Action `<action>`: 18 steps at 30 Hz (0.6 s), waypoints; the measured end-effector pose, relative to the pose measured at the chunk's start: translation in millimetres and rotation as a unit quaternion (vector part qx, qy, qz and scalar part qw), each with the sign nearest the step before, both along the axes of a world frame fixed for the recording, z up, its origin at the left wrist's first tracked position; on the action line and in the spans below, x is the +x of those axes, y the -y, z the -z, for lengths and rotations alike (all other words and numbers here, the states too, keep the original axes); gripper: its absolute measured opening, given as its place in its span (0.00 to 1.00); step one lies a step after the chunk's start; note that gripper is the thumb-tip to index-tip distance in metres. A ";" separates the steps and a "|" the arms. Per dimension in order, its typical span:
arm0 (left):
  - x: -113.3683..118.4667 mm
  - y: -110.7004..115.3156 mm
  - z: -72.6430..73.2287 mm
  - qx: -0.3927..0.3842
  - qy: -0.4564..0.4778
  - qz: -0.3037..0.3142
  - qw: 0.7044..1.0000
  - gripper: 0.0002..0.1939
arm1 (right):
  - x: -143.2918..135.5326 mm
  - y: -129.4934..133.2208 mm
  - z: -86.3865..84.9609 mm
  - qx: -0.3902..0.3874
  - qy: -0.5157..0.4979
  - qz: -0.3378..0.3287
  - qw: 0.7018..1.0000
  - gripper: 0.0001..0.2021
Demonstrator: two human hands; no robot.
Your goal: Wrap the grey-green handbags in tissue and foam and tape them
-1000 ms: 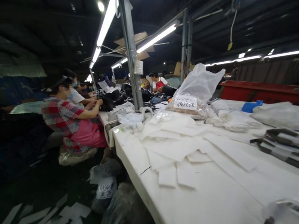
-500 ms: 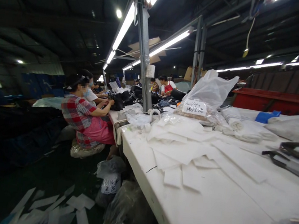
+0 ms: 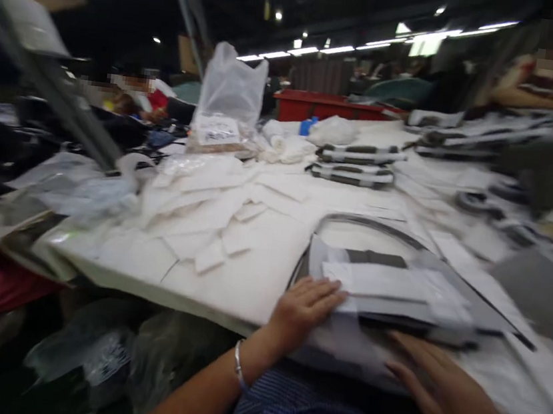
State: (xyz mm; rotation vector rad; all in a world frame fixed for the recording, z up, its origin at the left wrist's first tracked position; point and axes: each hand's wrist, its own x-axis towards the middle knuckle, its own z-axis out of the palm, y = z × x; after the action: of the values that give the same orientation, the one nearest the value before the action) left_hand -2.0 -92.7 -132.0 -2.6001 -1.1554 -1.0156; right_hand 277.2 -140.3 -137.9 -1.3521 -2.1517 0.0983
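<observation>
A dark grey bag (image 3: pixel 383 259) with a long thin strap or handle (image 3: pixel 380 223) lies at the table's front edge, partly covered in white paper (image 3: pixel 378 281). My left hand (image 3: pixel 307 308) rests on its left side, the fingers stretched out over the edge of the white wrapping. At the bag's near edge is my right hand (image 3: pixel 441 382), blurred, with straight fingers and the thumb apart. I cannot make out whether its fingertips go under the wrapping.
White sheets (image 3: pixel 206 208) lie scattered on the white table (image 3: pixel 251 284). Behind them stand a labelled plastic bag (image 3: pixel 230 94) and stacked wrapped dark pieces (image 3: pixel 355 163). A red bin (image 3: pixel 313 107) is further back. Other people sit at left and right; a metal post (image 3: pixel 68 94) rises at left.
The view has swung right and down from the aisle and the seated co-workers to the table in front of me. Both my hands and the wrapped bag have come into view.
</observation>
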 end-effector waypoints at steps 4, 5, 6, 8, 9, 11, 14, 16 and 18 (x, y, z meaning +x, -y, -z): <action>-1.5 -3.6 -2.6 -0.027 0.030 0.044 0.998 0.26 | -21.9 21.6 -3.5 -0.058 0.019 0.005 0.998 0.34; -1.7 -2.6 -3.4 -0.030 0.030 0.046 0.998 0.26 | -31.4 22.6 -5.5 -0.060 0.012 0.003 0.998 0.37; -1.8 -1.5 -4.2 -0.032 0.029 0.045 0.998 0.27 | -40.4 23.0 -7.3 -0.055 -0.003 0.005 0.998 0.39; -2.1 -0.2 -5.6 -0.037 0.023 0.041 0.998 0.28 | -54.2 22.6 -8.9 -0.035 -0.049 0.017 0.998 0.32; -2.4 -0.2 -6.3 -0.041 0.020 0.040 0.998 0.29 | -58.5 22.1 -8.8 -0.031 -0.079 0.024 0.996 0.27; -3.4 -1.1 -8.1 -0.049 0.014 0.041 0.998 0.30 | -62.5 22.0 -8.1 -0.043 -0.135 0.035 0.989 0.17; -5.1 -2.6 -11.7 -0.063 0.009 0.051 0.997 0.32 | -63.0 27.6 -9.9 -0.034 -0.123 0.011 0.992 0.10; -5.6 -3.2 -14.4 -0.073 0.009 0.055 0.996 0.34 | -63.5 35.1 -14.5 0.035 -0.045 -0.040 0.998 0.11; -5.4 -3.9 -17.5 -0.081 0.011 0.054 0.995 0.35 | -65.3 42.8 -20.8 0.103 0.025 -0.084 0.991 0.13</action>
State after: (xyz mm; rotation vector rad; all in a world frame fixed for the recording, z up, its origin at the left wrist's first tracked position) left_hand -7.4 -88.8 -114.5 -2.8131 -1.1591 -1.0117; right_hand 211.9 -183.2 -117.1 -1.0659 -2.2458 -0.0899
